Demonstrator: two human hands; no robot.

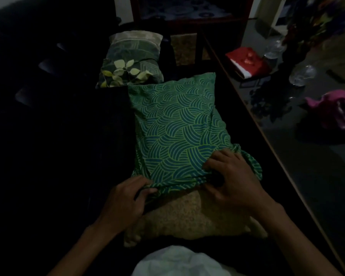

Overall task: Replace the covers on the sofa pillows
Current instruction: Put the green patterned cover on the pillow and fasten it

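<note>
A green cover with a blue wave pattern lies on the dark sofa and encloses most of a pillow. The pillow's tan bare end sticks out of the cover's open edge toward me. My left hand pinches the bunched hem at its left corner. My right hand grips the hem at its right side, fingers curled into the gathered cloth. Beyond it lies a second pillow in a dark cover with pale leaves.
The dark sofa fills the left, dim and hard to read. A glass-topped table runs along the right with a red box, glass vases and a pink cloth. White fabric lies at the bottom.
</note>
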